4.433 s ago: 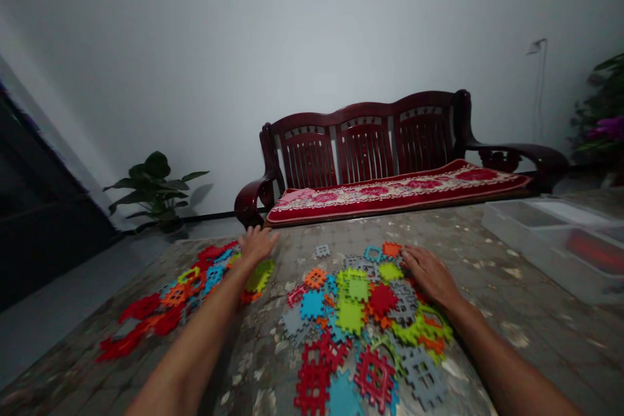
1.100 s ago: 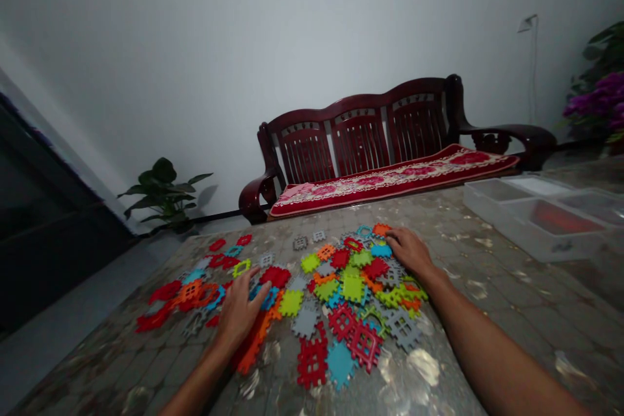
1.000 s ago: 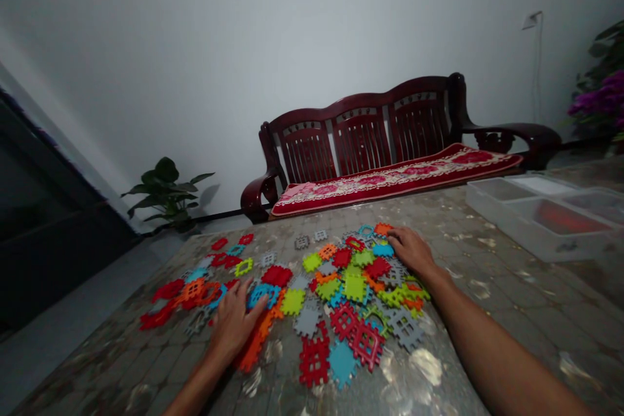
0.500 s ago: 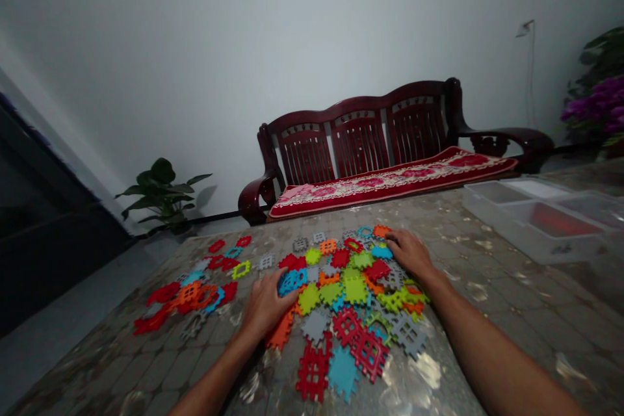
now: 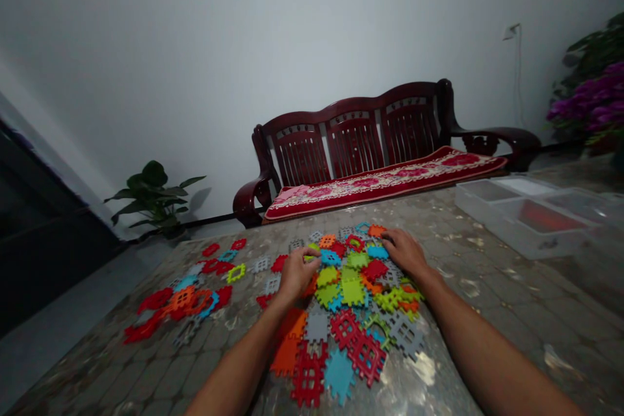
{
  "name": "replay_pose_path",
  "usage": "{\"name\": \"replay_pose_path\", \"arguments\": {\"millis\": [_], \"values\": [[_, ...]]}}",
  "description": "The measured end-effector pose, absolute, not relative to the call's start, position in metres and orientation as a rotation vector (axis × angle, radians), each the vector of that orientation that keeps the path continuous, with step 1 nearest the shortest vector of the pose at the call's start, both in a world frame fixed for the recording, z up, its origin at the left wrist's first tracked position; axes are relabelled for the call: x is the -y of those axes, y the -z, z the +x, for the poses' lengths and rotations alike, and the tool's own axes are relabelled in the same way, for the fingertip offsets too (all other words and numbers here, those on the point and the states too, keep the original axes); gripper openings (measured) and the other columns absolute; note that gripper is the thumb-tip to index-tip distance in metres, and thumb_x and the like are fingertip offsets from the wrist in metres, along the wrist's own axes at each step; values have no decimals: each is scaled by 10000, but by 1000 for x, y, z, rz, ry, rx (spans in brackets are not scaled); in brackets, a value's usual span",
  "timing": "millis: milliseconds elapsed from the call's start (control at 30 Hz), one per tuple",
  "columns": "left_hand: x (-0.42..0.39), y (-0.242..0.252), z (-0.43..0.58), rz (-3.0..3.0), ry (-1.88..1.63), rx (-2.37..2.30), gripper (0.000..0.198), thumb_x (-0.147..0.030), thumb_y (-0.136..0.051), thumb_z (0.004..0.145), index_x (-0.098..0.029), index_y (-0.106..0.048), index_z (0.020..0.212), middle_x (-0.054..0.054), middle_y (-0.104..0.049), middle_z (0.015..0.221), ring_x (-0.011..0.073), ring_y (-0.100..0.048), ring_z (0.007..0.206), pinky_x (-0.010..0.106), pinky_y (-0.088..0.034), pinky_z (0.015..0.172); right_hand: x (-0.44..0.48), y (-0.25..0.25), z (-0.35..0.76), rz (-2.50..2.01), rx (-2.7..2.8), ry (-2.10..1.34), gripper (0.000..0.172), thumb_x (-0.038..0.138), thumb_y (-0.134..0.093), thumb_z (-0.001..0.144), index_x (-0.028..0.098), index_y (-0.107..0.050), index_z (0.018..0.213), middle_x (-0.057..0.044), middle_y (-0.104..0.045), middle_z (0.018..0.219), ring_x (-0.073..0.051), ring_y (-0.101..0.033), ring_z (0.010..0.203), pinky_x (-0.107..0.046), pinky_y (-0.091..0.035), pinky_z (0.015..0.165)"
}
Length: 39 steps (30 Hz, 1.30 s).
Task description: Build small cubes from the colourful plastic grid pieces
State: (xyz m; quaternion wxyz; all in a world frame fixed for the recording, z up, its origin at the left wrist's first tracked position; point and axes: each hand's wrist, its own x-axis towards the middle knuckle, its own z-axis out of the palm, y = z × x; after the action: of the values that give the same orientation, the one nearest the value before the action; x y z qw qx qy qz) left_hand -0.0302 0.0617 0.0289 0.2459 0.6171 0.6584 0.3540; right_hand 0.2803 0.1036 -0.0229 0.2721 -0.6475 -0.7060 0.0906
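Flat toothed plastic interlocking tiles in several colours lie in a heap on the table. My left hand reaches over the heap's left side, thumb and index finger closed at the left edge of a blue window tile. My right hand rests at the far right of the heap, fingers loosely stretched. Its fingertips are by an orange tile and a light blue tile. Below the hands are lime tiles, a grey tile and a red window tile.
A second, smaller group with an orange window tile lies to the left. A clear compartment box with something red inside stands at the right. Beyond the table are a wooden bench, a potted plant and purple flowers.
My left hand has moved away from me and to the right, carrying the blue window tile onto the middle of the heap. My right hand has stayed nearly where it was.
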Motion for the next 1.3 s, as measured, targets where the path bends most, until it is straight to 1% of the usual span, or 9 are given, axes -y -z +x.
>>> {"name": "replay_pose_path", "arguments": {"millis": [200, 367, 467, 600, 700, 800, 933, 1100, 1300], "values": [[-62, -45, 4, 1670, -999, -1377, 469, -478, -623, 870, -174, -732, 1210, 105, -775, 1213, 225, -732, 1057, 347, -581, 922, -104, 23, 282, -1724, 1911, -260, 373, 268, -466, 994, 213, -760, 1217, -101, -731, 1314, -247, -643, 1229, -335, -437, 1072], [-31, -35, -30, 1832, -911, -1346, 596, -489, -631, 884, -241, -629, 1425, 141, -605, 1516, 286, -573, 1391, 453, -486, 1148, -104, 25, 282, -1716, 1890, -268, 369, 253, -477, 983, 221, -758, 1221, -90, -733, 1316, -242, -643, 1236, -339, -440, 1078], [3, -15, -73, 2039, -718, -1481, 819, -516, -758, 786, -272, -538, 1537, 152, -470, 1633, 358, -421, 1519, 554, -364, 1242, -104, 24, 281, -1723, 1885, -260, 367, 244, -481, 976, 226, -766, 1207, -86, -734, 1317, -241, -644, 1235, -328, -441, 1069], [51, 7, -123, 2190, -354, -1580, 1304, -720, -900, 509, -332, -384, 1642, 170, -239, 1753, 503, -265, 1569, 702, -283, 1230, -104, 22, 280, -1743, 1888, -261, 367, 250, -480, 978, 234, -774, 1198, -84, -740, 1301, -237, -649, 1220, -313, -444, 1045], [67, 13, -135, 2304, -170, -1496, 1429, -800, -883, 443, -354, -299, 1669, 171, -187, 1767, 510, -212, 1585, 722, -227, 1239, -104, 22, 280, -1745, 1891, -263, 371, 255, -475, 982, 226, -769, 1207, -87, -735, 1312, -242, -646, 1225, -320, -443, 1040], [63, 14, -127, 2392, -151, -1496, 1196, -802, -804, 610, -379, -370, 1640, 154, -293, 1739, 482, -284, 1568, 723, -224, 1239, -105, 23, 281, -1744, 1893, -258, 365, 253, -477, 981, 226, -768, 1200, -85, -735, 1313, -246, -643, 1230, -325, -444, 1034], [44, 11, -106, 2452, -326, -1537, 729, -576, -733, 832, -350, -587, 1510, 136, -537, 1592, 393, -488, 1454, 613, -367, 1213, -105, 25, 281, -1746, 1892, -251, 350, 250, -487, 978, 236, -771, 1182, -82, -736, 1306, -242, -651, 1212, -321, -446, 1025], [28, 0, -86, 2455, -475, -1498, 371, -296, -694, 847, -280, -754, 1213, 101, -745, 1258, 300, -659, 1199, 459, -521, 1063, -106, 28, 281, -1730, 1884, -247, 355, 250, -484, 982, 234, -765, 1198, -84, -738, 1305, -238, -648, 1211, -328, -444, 1038], [18, -12, -60, 2425, -573, -1567, 195, -254, -662, 794, -257, -733, 975, 74, -757, 1045, 262, -696, 1025, 390, -552, 935, -106, 28, 281, -1730, 1885, -234, 354, 253, -494, 977, 256, -763, 1207, -65, -743, 1298, -226, -641, 1218, -316, -440, 1044]]}}
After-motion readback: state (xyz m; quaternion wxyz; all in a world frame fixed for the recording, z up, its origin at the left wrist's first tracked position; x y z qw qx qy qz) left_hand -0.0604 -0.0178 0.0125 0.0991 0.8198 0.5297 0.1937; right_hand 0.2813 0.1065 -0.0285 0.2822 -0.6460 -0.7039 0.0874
